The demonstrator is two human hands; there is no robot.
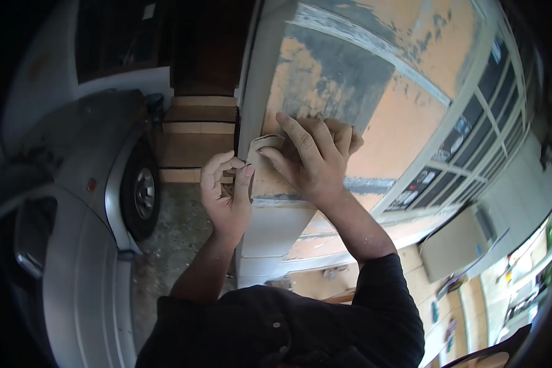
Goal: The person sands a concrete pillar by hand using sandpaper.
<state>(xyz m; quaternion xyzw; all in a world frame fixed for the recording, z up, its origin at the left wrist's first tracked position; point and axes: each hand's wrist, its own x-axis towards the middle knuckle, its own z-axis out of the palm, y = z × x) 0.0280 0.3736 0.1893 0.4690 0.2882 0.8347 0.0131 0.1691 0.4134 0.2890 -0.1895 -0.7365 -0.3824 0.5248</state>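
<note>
A curled, tan piece of sandpaper lies at the corner of a peeling orange and grey wall. My right hand is up against the wall, its thumb pressed on the sheet and the other fingers bent. Part of the sheet is hidden behind that hand. At the sheet's lower left edge, my left hand has thumb and fingertips pinched together, the palm turned partly towards me. Pale dust covers the fingers of both hands.
To the left is parked a silver vehicle, its front wheel near me. Tiled steps rise to a dark doorway beyond. A barred window is set in the wall on the right, with a pale box-like object below it.
</note>
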